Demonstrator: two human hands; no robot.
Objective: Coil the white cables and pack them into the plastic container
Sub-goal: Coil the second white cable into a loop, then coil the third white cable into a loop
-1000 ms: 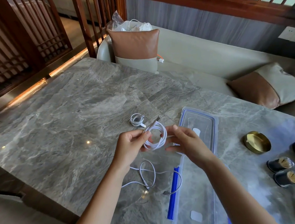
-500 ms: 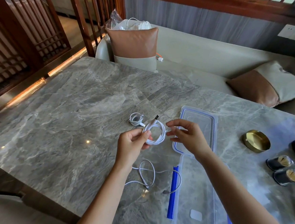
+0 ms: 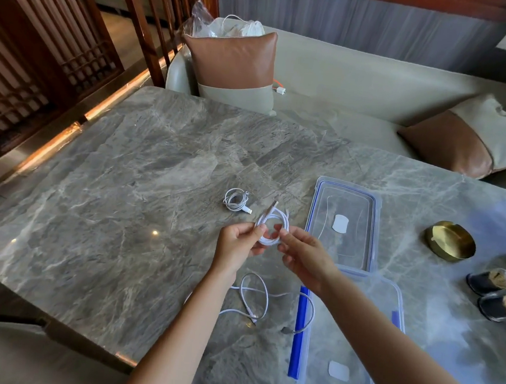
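Nearest, R side: clear rectangular plastic container w/ blue clips, open, on the grey marble table. R forearm crosses over it. Just L of it lies a loose, uncoiled white cable, one end draped over the container's blue edge.

Above that, both hands hold a coiled white cable w/ USB plug off the table, not in the container. L hand pinches the coil's L side btwn thumb & curled fingers. R hand pinches the R side w/ its fingertips. The plug sticks up past the coil.

Beyond, a smaller coiled white cable rests on the marble. To its R is the clear lid w/ blue seal, flat, touching the container's far end. Further R: round brass dish.

Far back: beige sofa, brown-and-beige cushion, clear plastic bag of white items behind it.
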